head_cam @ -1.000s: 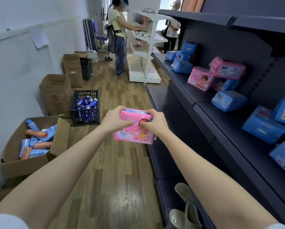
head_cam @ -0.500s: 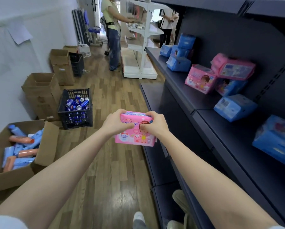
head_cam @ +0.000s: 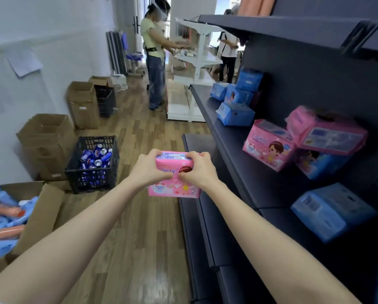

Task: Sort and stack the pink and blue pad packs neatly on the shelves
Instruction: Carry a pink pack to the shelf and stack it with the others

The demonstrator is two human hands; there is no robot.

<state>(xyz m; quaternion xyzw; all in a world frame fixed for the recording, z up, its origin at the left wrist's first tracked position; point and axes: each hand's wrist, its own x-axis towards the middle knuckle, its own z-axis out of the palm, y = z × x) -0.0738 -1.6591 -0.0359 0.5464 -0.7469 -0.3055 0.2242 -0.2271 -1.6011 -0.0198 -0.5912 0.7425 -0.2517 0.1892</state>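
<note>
**Pink pack still in both hands, shelf group now closer**

The pink pack (head_cam: 174, 189) has not left the hands. It hangs out over the wooden floor (head_cam: 126, 227) in the aisle, just short of the front edge of the dark shelf (head_cam: 238, 170) and not touching it. The left hand (head_cam: 149, 170) grips its left end and the right hand (head_cam: 200, 173) grips its right end. Both have fingers curled over the top edge and thumbs pinching the front face. That grip is the same as a second ago.

What has changed is the view. It has lifted and moved a little along the aisle, so the two pink packs (head_cam: 269, 147) already on the shelf look nearer, to the right of the hands. One leans on the other, with a blue pack (head_cam: 321, 165) wedged under them, and another blue pack (head_cam: 328, 212) lies nearer along the shelf.

This looks like a carry towards the pink group. Nothing is placed yet, and the colours on the shelf remain mixed.
</note>
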